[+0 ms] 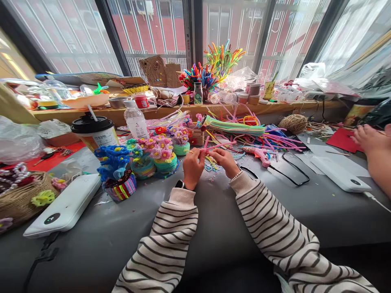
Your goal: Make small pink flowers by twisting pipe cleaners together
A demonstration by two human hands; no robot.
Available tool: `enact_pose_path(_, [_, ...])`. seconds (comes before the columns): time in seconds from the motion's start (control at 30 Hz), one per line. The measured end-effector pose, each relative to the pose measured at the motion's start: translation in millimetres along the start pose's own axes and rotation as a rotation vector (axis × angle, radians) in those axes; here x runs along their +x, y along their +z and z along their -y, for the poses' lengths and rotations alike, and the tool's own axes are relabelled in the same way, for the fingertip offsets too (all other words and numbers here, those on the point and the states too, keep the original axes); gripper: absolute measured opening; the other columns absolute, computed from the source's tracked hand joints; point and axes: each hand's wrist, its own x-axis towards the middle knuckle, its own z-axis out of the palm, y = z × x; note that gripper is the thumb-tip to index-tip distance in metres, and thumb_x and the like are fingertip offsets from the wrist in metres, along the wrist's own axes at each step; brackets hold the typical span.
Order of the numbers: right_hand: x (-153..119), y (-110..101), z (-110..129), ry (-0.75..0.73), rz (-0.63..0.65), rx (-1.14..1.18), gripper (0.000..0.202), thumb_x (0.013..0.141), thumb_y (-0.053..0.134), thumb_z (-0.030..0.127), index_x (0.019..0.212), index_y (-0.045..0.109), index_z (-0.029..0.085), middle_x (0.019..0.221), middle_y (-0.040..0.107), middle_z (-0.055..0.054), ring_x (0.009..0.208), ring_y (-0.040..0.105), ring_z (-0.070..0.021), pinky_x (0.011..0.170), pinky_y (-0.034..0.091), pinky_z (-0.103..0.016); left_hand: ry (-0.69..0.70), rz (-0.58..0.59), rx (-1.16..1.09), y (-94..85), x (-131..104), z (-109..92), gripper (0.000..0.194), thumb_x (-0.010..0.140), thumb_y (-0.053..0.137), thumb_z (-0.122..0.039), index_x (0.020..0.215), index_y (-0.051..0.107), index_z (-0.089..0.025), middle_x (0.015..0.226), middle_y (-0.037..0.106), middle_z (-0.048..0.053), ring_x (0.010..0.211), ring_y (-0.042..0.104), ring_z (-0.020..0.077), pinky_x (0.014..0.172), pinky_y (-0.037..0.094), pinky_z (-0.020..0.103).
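Observation:
Both of my hands meet above the grey table, holding a pink pipe cleaner [224, 145] between them. My left hand [193, 165] pinches it where it is bent or crossed, with one end sticking up. The fingers of my right hand [224, 160] are closed on the stretch just to the right, and a free end points right. Small scraps and rings [210, 166] lie on the table beneath the fingers. Left of my left hand stand small pots of pipe-cleaner flowers, one with pink flowers [159, 148] and one with blue ones [113, 160].
A pink glue gun [258, 154] with a black cable lies to the right, before a heap of pipe cleaners [235, 126]. White power banks [339, 173] lie on both sides. A lidded cup [96, 132] and bottle [136, 120] stand left. Another person's hand [368, 140] is at the right edge.

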Motion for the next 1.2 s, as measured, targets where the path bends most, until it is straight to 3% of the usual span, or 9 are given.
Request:
enact_pose_path(0.13, [0.9,-1.6,-2.3,0.020,0.022,0.106,0.029,0.057,0.060,0.043,0.070,0.057,0.017,0.058,0.046,0.005,0.048,0.033,-0.0041,0.042,0.022,-0.019,-0.129,0.000,-0.130,0.3,-0.2,0.7,0.031,0.082,0.031,-0.034,0.070,0.053,-0.017,0.066,0.055,0.002,0.063,0.048,0.0114,0.060,0.034,0.022])
enact_pose_path(0.57, [3.0,-3.2,-9.5,0.074,0.118,0.211,0.030,0.055,0.063,0.043,0.064,0.058,0.015,0.059,0.048,0.004,0.050,0.034,-0.0029,0.047,0.026,-0.018,-0.143,0.188,-0.331,2.7,1.1,-0.2,0.028,0.080,0.035,-0.034,0.065,0.052,-0.017,0.060,0.052,0.000,0.057,0.046,0.0101,0.056,0.034,0.021])
enact_pose_path(0.93, [3.0,-7.7,-7.5,0.069,0.132,0.272,0.028,0.052,0.067,0.037,0.066,0.055,0.016,0.064,0.050,0.004,0.055,0.042,-0.0046,0.048,0.029,-0.019,-0.103,0.230,-0.401,1.6,1.2,0.4,0.027,0.079,0.037,-0.034,0.062,0.050,-0.017,0.062,0.052,0.000,0.060,0.047,0.0095,0.058,0.035,0.020])
enact_pose_path(1.2, [4.3,-12.7,-11.6,0.013,0.129,0.156,0.028,0.055,0.065,0.039,0.065,0.054,0.016,0.055,0.047,0.006,0.047,0.033,-0.0029,0.044,0.023,-0.019,-0.025,0.314,-0.343,2.4,3.6,4.5,0.028,0.080,0.035,-0.032,0.062,0.051,-0.017,0.063,0.054,0.001,0.062,0.047,0.0103,0.060,0.034,0.022])
